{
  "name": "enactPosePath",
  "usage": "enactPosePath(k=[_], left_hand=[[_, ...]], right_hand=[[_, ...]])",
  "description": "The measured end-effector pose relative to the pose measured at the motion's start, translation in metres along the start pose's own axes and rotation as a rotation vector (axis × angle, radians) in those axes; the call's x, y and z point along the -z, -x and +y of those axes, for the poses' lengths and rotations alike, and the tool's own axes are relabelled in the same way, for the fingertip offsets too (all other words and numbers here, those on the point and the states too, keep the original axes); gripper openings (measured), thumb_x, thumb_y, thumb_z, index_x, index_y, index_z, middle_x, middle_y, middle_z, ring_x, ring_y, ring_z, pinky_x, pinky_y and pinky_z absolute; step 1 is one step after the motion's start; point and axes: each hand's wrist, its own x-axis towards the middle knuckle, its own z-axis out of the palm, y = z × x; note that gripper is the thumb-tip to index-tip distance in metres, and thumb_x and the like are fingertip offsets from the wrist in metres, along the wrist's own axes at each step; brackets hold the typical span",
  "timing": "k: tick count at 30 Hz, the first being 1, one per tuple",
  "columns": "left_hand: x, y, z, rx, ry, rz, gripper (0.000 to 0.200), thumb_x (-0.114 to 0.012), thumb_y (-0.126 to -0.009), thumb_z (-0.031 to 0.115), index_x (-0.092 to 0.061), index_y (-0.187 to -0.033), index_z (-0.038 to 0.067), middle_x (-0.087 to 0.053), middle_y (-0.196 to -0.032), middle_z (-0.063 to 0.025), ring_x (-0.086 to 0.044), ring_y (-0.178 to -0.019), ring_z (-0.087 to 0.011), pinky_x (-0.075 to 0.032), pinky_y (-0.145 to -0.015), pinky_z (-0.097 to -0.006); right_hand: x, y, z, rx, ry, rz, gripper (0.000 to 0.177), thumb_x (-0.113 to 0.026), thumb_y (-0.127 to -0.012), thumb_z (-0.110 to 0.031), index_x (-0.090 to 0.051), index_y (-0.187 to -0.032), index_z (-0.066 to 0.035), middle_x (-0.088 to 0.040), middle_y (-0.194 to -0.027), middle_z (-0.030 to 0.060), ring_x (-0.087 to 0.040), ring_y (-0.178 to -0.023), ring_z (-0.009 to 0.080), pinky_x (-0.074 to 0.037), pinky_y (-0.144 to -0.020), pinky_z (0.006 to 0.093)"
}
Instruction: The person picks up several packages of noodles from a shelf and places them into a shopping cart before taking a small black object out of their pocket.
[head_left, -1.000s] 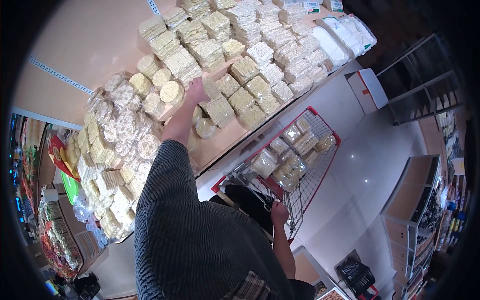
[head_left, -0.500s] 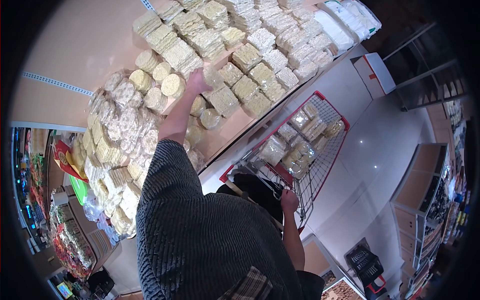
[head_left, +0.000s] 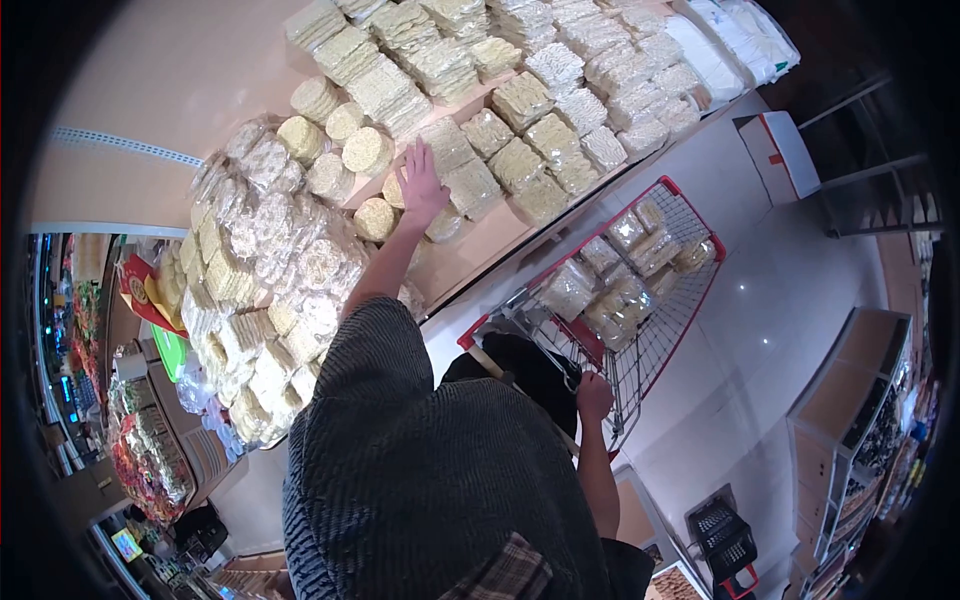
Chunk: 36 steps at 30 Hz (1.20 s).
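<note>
My left hand (head_left: pixel 424 190) is over the display shelf with its fingers spread, holding nothing that shows. It lies beside round noodle cakes (head_left: pixel 376 218) and close to a stack of square wrapped noodle cakes (head_left: pixel 471 188). Down at the right, my right hand (head_left: pixel 594 396) is closed on the near end of a wire shopping cart (head_left: pixel 672 350). Several clear packs of noodles (head_left: pixel 618 312) lie in the cart, and a black bag (head_left: pixel 525 375) is at its near end.
Bagged noodles (head_left: pixel 285 250) are heaped on the shelf's left part. White packages (head_left: pixel 710 65) lie at its far right end. A white box (head_left: pixel 780 158) stands past the cart. On the floor at lower right is a black basket (head_left: pixel 722 535).
My left hand has drawn back from the square stacks toward the round cakes, its fingers now spread. The view has shifted, so shelf and cart appear farther right. My right hand stays at the cart.
</note>
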Motion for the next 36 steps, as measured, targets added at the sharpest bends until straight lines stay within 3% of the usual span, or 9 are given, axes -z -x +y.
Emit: enactPosePath(k=[2,6,7,14,20,23,26,32,36], left_hand=[[0.003,0.017,0.008,0.064,-0.018,0.008,0.112,-0.086,-0.076,0.024,-0.025,-0.169,0.012,-0.012,-0.179,-0.0113,-0.015,-0.163,-0.0378,-0.017,-0.126,-0.0696],[0.024,0.037,0.017,0.171,-0.025,-0.1,0.114,-0.088,-0.075,0.025,-0.026,-0.17,0.028,-0.027,-0.171,-0.0168,-0.035,-0.149,-0.0434,-0.033,-0.115,-0.0672],[0.019,0.041,0.013,0.129,-0.044,-0.019,0.114,-0.088,-0.074,0.024,-0.027,-0.17,0.031,-0.034,-0.164,-0.0178,-0.044,-0.139,-0.0423,-0.039,-0.107,-0.0615],[0.024,0.038,0.012,0.148,0.03,-0.056,0.112,-0.084,-0.073,0.017,-0.028,-0.169,0.031,-0.037,-0.162,-0.019,-0.045,-0.136,-0.0422,-0.04,-0.104,-0.0564],[0.028,-0.003,0.0,0.051,0.098,0.1,0.111,-0.092,-0.072,0.033,-0.032,-0.164,0.015,-0.039,-0.16,-0.0161,-0.039,-0.145,-0.0396,-0.035,-0.118,-0.0563],[0.027,-0.042,-0.015,-0.01,0.042,0.071,0.119,-0.095,-0.068,0.045,-0.032,-0.163,0.011,-0.04,-0.16,-0.014,-0.037,-0.15,-0.0351,-0.034,-0.122,-0.053],[0.034,-0.067,-0.024,0.027,0.006,-0.25,0.126,-0.097,-0.065,0.05,-0.03,-0.164,0.012,-0.04,-0.161,-0.013,-0.036,-0.152,-0.033,-0.036,-0.123,-0.0505],[0.017,-0.071,-0.031,0.001,-0.001,-0.249,0.136,-0.097,-0.065,0.052,-0.019,-0.167,0.008,-0.031,-0.169,-0.0147,-0.028,-0.157,-0.0369,-0.03,-0.128,-0.0541],[0.027,-0.065,-0.016,0.033,-0.043,-0.2,0.131,-0.095,-0.069,0.039,-0.015,-0.168,0.009,-0.025,-0.171,-0.0164,-0.021,-0.159,-0.0403,-0.026,-0.128,-0.0599]], right_hand=[[-0.002,-0.002,0.002,0.011,-0.01,0.005,0.051,-0.045,-0.103,-0.04,-0.08,-0.092,-0.004,-0.075,-0.088,0.0257,-0.073,-0.084,0.048,-0.056,-0.078,0.0592],[-0.01,-0.008,0.007,0.005,0.014,0.033,0.054,-0.044,-0.103,-0.04,-0.078,-0.087,-0.001,-0.074,-0.087,0.0271,-0.073,-0.083,0.0489,-0.055,-0.077,0.0606],[-0.009,-0.009,0.009,0.008,0.019,0.028,0.055,-0.044,-0.104,-0.04,-0.078,-0.086,-0.001,-0.074,-0.087,0.0273,-0.073,-0.083,0.0491,-0.055,-0.077,0.061],[-0.006,-0.026,0.016,0.065,0.042,0.034,0.057,-0.042,-0.104,-0.039,-0.077,-0.084,0.001,-0.074,-0.086,0.0285,-0.072,-0.083,0.0505,-0.054,-0.078,0.0631],[-0.005,-0.029,0.013,0.041,0.046,0.038,0.057,-0.041,-0.105,-0.038,-0.077,-0.085,0.002,-0.074,-0.088,0.029,-0.072,-0.084,0.0514,-0.056,-0.08,0.0629],[-0.012,-0.032,0.02,0.052,0.042,0.048,0.056,-0.041,-0.104,-0.038,-0.077,-0.086,0.001,-0.073,-0.086,0.0291,-0.072,-0.083,0.0513,-0.056,-0.08,0.0635],[-0.013,-0.032,0.023,0.064,0.011,0.033,0.058,-0.041,-0.106,-0.041,-0.075,-0.087,0.003,-0.071,-0.088,0.031,-0.069,-0.085,0.0534,-0.05,-0.076,0.066],[-0.004,-0.027,0.014,0.043,0.017,0.025,0.057,-0.041,-0.105,-0.04,-0.076,-0.088,0.002,-0.072,-0.089,0.03,-0.07,-0.086,0.0526,-0.052,-0.078,0.0641],[-0.003,-0.029,0.011,0.033,0.032,0.019,0.054,-0.042,-0.104,-0.038,-0.079,-0.089,-0.002,-0.076,-0.091,0.0258,-0.073,-0.085,0.048,-0.056,-0.08,0.0601]])
